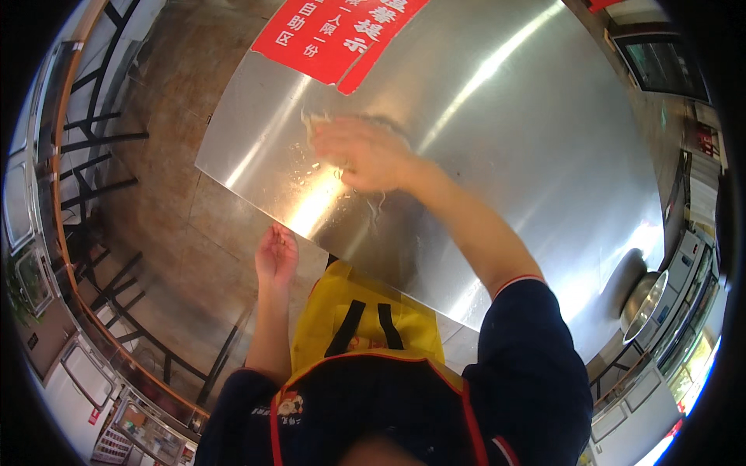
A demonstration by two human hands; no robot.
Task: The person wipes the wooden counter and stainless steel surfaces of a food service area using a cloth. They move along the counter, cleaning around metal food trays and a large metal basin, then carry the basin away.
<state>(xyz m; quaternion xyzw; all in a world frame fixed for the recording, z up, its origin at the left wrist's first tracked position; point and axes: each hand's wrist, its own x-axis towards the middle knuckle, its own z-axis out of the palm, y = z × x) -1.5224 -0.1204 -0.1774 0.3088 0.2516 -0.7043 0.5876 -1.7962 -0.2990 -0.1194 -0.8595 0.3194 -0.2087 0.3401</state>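
My right hand presses a pale cloth flat against a stainless steel tabletop. Motion blurs the hand, and it hides most of the cloth. Drops and streaks of water lie on the metal around and below that hand. Palm up at the table's near left edge is my left hand, its fingers loosely bent and nothing seen in it. Its fingertips are close to the edge; whether they touch it I cannot tell.
A red sign with white writing lies on the tabletop's far side. At the right end sits a metal bowl. My yellow apron is against the near edge. Black metal frames stand on the left over a brown floor.
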